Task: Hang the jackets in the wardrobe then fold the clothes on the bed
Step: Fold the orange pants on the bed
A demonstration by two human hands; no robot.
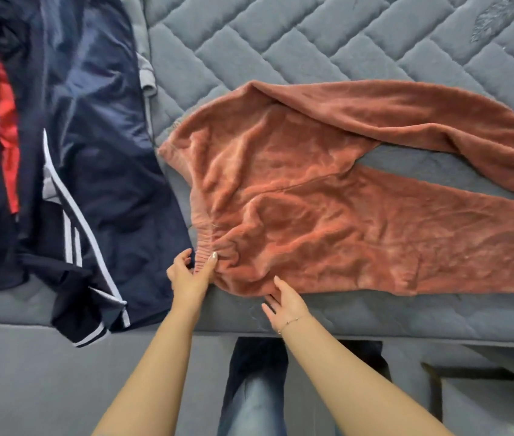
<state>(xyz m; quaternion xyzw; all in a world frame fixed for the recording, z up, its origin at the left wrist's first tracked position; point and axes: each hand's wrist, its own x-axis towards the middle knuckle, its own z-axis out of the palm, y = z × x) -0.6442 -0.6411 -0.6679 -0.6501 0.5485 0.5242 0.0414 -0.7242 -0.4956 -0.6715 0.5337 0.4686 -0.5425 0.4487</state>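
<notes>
A pair of rust-orange fleece trousers (328,215) lies spread on the grey quilted bed (312,36), waistband to the left and both legs running off to the right. My left hand (188,275) touches the near end of the waistband, thumb on one side and fingers on the other, fairly straight. My right hand (284,302) lies open at the trousers' near edge, fingertips touching the fabric. A navy jacket with white stripes (92,171) lies at the left, partly hanging over the bed's front edge.
A dark garment with a red panel (0,146) lies at the far left beside the navy jacket. A grey garment (147,70) peeks out behind the jacket. The bed's front edge (375,328) runs across below my hands; my jeans-clad legs (255,388) stand against it.
</notes>
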